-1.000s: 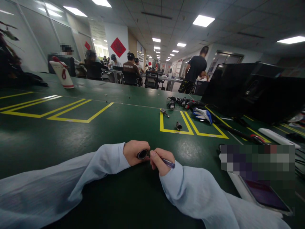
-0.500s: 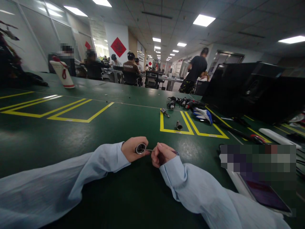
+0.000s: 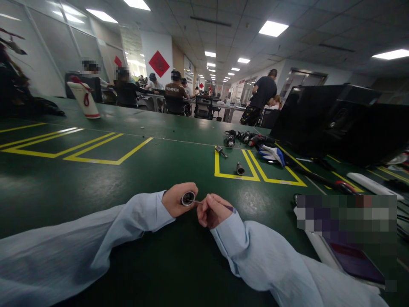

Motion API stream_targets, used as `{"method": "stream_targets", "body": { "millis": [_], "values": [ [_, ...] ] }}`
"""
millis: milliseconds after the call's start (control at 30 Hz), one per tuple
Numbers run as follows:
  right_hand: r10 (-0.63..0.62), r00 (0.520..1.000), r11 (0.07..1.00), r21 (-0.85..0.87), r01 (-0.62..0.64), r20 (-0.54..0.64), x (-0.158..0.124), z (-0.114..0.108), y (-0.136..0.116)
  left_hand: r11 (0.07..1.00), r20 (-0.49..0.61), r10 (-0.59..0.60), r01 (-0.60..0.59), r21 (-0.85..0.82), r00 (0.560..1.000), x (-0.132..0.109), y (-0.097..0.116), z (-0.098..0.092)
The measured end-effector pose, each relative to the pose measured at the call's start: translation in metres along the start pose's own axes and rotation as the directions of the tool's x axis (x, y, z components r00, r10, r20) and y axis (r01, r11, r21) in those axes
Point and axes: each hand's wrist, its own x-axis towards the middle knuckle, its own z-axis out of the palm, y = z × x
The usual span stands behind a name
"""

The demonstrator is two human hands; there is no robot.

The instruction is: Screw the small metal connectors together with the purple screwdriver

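Left hand (image 3: 177,199): clenched around a small metal cylinder (image 3: 188,198), whose open round end faces the camera; the hand rests on the green table (image 3: 134,179).
Right hand (image 3: 212,210): grasping a thin screwdriver (image 3: 207,204) with a purple handle; its fine shaft reaches left to the cylinder's open end.
Near surroundings: bare green table in front of both hands, marked with yellow taped outlines (image 3: 233,170).
Loose parts: a second small cylinder (image 3: 240,169) stands inside the nearest yellow outline, and another small part (image 3: 220,150) lies at its far corner, both well apart from the hands.
Farther right: a cluster of dark parts (image 3: 243,137), a white and blue glove (image 3: 271,153), and a large black case (image 3: 335,119).
Far left: a white and red container (image 3: 83,99) on the table.
Background: other people seated and standing at distant tables.
Hard to make out: the screwdriver's tip inside the cylinder; much of the handle is hidden in the fist; a blurred patch covers the table on the right, and a phone (image 3: 354,260) is partly cut off beneath it.
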Motion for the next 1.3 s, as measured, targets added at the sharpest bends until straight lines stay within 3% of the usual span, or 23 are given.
{"method": "stream_targets", "body": {
  "millis": [233,500,967,1100,1300],
  "values": [
    [0.007,0.996,0.998,0.066,-0.012,0.084,0.001,-0.001,-0.001,0.998,-0.035,-0.006,0.004,-0.058,0.999,0.001,0.002,-0.002],
    [-0.066,0.998,0.988,-0.144,0.061,-0.026,-0.003,0.004,-0.012,0.998,-0.109,-0.055,0.05,-0.042,0.993,0.004,0.005,-0.005],
    [-0.126,0.989,0.964,-0.245,0.102,-0.082,-0.002,0.007,-0.018,0.995,-0.162,-0.082,0.072,-0.064,0.983,0.002,0.007,-0.008],
    [-0.193,0.981,0.904,-0.394,0.166,-0.029,-0.003,0.011,-0.016,0.995,-0.161,-0.087,0.078,-0.058,0.983,0.003,0.007,-0.007],
    [-0.243,0.97,0.737,-0.65,0.187,0.003,-0.005,0.015,-0.021,0.996,-0.153,-0.08,0.072,-0.06,0.985,0.003,0.005,-0.007]
  ]
}}
